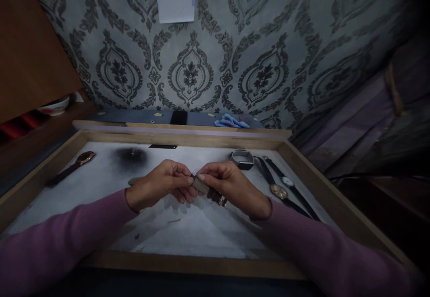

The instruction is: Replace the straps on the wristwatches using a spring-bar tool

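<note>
Two hands [159, 185] [237, 187] hold one strap [202, 187] amid three watches [85, 157] [278, 191] [288, 182], one looped band [242, 159].

From my end, this looks like a room in a home: damask-patterned wallpaper [190, 71], a gathered lilac curtain [363, 104] with a tie, and a wooden cabinet [33, 50] with a bowl [55, 107] beneath it.

the fingers of our left hand [164, 182] and right hand [233, 187] hide the upper end of the watch strap [202, 188]; we cannot tell what the left ones pinch. our left wrist partly covers a pale piece [133, 181]. the gold watch [279, 191] is too small to read. picture edges cut off our sleeves [77, 225].
</note>
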{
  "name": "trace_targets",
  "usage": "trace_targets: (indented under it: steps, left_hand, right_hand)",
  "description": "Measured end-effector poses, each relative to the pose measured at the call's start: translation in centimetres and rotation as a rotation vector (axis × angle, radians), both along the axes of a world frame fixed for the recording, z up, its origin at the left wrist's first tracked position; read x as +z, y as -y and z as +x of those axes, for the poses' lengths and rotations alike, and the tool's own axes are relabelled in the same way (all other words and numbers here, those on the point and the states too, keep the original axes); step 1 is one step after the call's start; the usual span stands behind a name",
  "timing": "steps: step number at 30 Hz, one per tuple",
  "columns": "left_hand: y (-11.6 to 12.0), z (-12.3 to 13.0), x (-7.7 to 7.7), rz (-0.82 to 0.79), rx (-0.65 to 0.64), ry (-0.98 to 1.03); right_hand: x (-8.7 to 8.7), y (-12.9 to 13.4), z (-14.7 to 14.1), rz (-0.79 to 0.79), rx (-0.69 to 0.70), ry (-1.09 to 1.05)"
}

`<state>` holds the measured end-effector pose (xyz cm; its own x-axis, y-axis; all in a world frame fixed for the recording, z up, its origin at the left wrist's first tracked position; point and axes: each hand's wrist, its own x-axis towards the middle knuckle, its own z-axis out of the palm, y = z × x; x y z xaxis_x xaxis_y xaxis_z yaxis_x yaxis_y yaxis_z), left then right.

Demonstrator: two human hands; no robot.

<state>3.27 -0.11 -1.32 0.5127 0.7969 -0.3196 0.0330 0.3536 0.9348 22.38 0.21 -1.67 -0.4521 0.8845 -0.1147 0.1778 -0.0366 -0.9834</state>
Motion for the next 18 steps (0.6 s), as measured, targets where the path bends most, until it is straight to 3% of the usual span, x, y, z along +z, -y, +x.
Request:
trace_targets:
  steps: [18]
  left_hand:
    - [0.01,0.14,0.15,-0.011,0.003,-0.027]
  right_hand:
    - [-0.17,0.02,0.01,-0.002,0.001,-0.024]
